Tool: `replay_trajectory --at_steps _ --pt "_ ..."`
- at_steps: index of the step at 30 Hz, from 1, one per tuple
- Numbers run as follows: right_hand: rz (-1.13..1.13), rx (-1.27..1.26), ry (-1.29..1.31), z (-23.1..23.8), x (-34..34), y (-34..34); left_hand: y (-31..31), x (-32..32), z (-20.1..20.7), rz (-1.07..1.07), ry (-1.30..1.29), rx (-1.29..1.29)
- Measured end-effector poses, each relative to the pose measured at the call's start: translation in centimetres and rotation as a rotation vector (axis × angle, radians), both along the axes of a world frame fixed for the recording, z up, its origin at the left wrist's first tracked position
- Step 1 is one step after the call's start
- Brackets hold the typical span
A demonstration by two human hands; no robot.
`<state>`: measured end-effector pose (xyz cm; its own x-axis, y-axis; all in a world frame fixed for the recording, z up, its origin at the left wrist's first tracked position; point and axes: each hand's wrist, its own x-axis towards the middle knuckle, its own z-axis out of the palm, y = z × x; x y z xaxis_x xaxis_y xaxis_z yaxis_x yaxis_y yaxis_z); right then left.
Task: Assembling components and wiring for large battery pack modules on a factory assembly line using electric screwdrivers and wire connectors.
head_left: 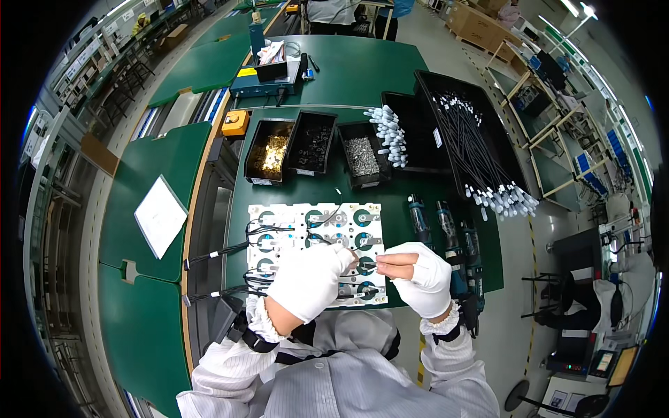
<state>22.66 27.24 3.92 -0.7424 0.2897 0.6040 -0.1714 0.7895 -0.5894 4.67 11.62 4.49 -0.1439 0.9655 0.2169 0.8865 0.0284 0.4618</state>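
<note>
Both my hands wear white gloves with bare fingertips, and they meet above a white plate (pixel 378 216) set with round blue-and-black parts and metal tabs. My left hand (pixel 311 279) is closed over the middle of the plate, its fingertips pinched together; what they hold is too small to name. From the right, my right hand (pixel 418 276) pinches with thumb and fingers at a small thin piece between the two hands, which I cannot make out. Black cables (pixel 237 249) leave the plate's left side, and part of the plate is hidden beneath my left hand.
Beyond the plate stand bins of brass-coloured parts (pixel 272 155), black parts (pixel 313 143) and silver hardware (pixel 362 157). A black tray (pixel 512 157) holds white-tipped cables (pixel 474 139). Power screwdrivers (pixel 453 237) lie right of the plate. A white sheet (pixel 161 216) rests on the left bench.
</note>
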Motion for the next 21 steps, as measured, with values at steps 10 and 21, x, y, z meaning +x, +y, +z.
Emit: replay_trajectory --at_steps 10,21 --pt "0.066 -0.435 -0.138 -1.0 0.0 0.6 0.0 0.0 0.3 0.085 -0.241 -0.041" --pt "-0.026 -0.045 -0.194 -1.3 0.4 0.9 0.3 2.1 -0.7 0.036 0.099 -0.02"
